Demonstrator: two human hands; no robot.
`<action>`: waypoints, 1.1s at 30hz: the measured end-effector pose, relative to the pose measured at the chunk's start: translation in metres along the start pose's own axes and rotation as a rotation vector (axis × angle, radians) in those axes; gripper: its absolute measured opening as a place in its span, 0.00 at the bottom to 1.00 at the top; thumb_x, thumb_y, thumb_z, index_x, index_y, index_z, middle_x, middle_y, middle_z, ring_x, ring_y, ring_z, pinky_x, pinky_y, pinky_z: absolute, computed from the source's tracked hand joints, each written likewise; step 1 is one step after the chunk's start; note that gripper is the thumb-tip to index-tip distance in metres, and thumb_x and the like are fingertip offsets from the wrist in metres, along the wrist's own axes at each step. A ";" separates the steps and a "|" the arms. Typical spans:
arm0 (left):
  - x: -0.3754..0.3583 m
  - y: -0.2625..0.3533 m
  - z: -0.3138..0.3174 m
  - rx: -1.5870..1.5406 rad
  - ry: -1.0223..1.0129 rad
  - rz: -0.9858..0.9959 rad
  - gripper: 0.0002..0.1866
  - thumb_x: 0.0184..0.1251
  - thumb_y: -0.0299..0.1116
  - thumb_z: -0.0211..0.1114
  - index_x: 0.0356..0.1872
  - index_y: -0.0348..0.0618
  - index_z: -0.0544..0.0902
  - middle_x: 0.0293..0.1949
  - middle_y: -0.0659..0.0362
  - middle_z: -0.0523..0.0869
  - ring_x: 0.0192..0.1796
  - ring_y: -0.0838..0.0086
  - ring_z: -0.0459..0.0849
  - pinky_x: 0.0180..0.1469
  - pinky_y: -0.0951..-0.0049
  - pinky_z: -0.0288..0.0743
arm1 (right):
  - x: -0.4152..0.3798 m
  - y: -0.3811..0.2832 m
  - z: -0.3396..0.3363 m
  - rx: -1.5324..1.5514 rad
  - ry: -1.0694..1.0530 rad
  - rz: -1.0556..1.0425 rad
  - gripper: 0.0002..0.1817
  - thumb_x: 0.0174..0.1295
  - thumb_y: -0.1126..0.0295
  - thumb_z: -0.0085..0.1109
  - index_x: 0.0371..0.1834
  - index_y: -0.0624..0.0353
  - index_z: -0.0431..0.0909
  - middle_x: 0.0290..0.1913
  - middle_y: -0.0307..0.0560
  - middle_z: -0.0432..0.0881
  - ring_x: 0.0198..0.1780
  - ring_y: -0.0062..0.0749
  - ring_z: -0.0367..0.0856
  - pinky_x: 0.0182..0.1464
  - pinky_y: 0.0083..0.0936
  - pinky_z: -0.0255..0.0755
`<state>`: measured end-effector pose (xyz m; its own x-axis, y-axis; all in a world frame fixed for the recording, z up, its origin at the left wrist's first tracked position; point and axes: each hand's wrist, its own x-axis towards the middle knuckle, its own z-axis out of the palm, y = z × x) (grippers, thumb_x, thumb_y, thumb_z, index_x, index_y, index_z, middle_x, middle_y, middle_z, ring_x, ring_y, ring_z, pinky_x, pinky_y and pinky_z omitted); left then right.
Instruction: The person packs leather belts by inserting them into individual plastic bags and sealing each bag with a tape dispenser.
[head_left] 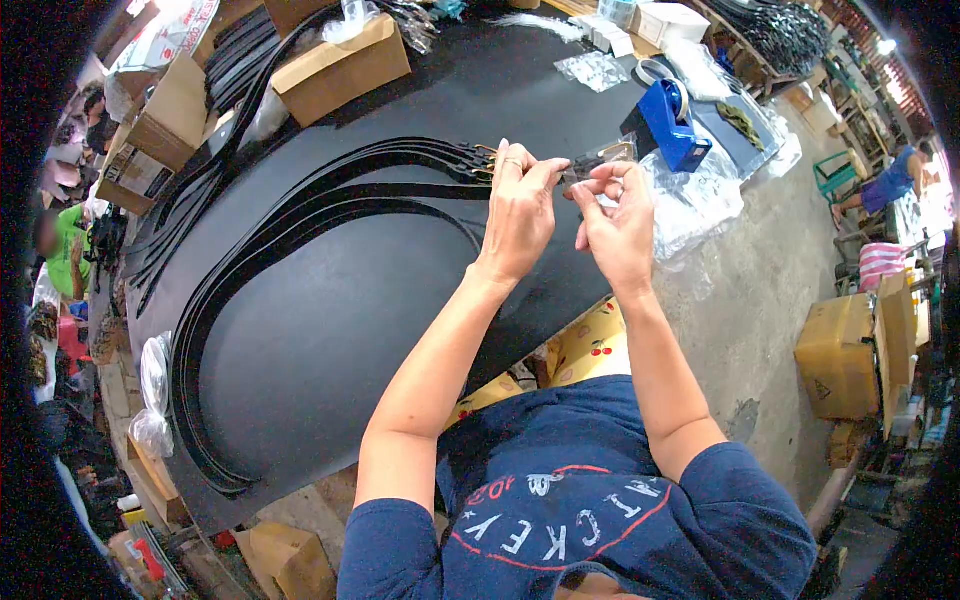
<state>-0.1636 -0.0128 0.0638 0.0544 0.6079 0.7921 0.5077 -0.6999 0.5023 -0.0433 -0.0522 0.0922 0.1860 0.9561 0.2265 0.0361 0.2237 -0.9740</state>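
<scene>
Several black belts (330,190) lie side by side in a long curve on the black table, their gold buckles (486,152) bunched just left of my left hand. My left hand (518,215) is closed, thumb and finger pinching near a dark strap end that looks like a belt's. Facing it, my right hand (616,222) is closed in a pinch on a small piece of clear plastic (625,150). A gold buckle shows through that plastic, beyond my right fingertips. My fingers partly hide where strap and plastic meet.
A blue tape dispenser (672,125) stands on the table (330,300) beyond my right hand, beside crumpled clear plastic (700,205). An open cardboard box (342,68) and more black straps (190,215) lie at the far left. Another person (890,185) is at the far right.
</scene>
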 end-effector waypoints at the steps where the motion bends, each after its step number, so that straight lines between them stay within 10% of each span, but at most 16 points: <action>1: 0.000 0.000 0.000 -0.003 0.007 -0.004 0.08 0.57 0.19 0.65 0.38 0.37 0.85 0.25 0.55 0.71 0.31 0.65 0.72 0.38 0.67 0.69 | -0.001 0.001 0.001 0.000 0.001 0.000 0.14 0.61 0.81 0.59 0.46 0.62 0.67 0.32 0.48 0.80 0.16 0.17 0.72 0.12 0.15 0.63; 9: 0.006 0.014 -0.007 -0.080 0.003 -0.083 0.09 0.58 0.19 0.65 0.39 0.37 0.85 0.27 0.55 0.73 0.30 0.67 0.72 0.34 0.70 0.69 | 0.004 0.019 0.005 -0.175 0.199 -0.175 0.10 0.55 0.84 0.62 0.35 0.62 0.70 0.34 0.43 0.77 0.35 0.26 0.76 0.35 0.22 0.73; 22: 0.019 0.027 -0.027 -0.193 -0.084 -0.203 0.10 0.59 0.19 0.65 0.41 0.39 0.86 0.28 0.57 0.73 0.32 0.71 0.74 0.37 0.73 0.71 | -0.005 0.006 0.016 0.078 0.304 -0.064 0.11 0.58 0.79 0.65 0.37 0.61 0.71 0.38 0.41 0.78 0.28 0.23 0.81 0.25 0.21 0.77; 33: 0.036 0.011 -0.064 -0.486 -0.464 -0.361 0.09 0.59 0.25 0.68 0.41 0.37 0.86 0.36 0.58 0.82 0.39 0.75 0.80 0.45 0.76 0.73 | -0.004 0.032 0.006 0.251 -0.107 -0.189 0.08 0.67 0.73 0.57 0.45 0.64 0.78 0.35 0.41 0.83 0.25 0.22 0.79 0.27 0.20 0.75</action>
<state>-0.2107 -0.0228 0.1199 0.3675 0.8504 0.3764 0.1328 -0.4486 0.8838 -0.0487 -0.0479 0.0603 0.0945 0.9048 0.4152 -0.1850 0.4257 -0.8857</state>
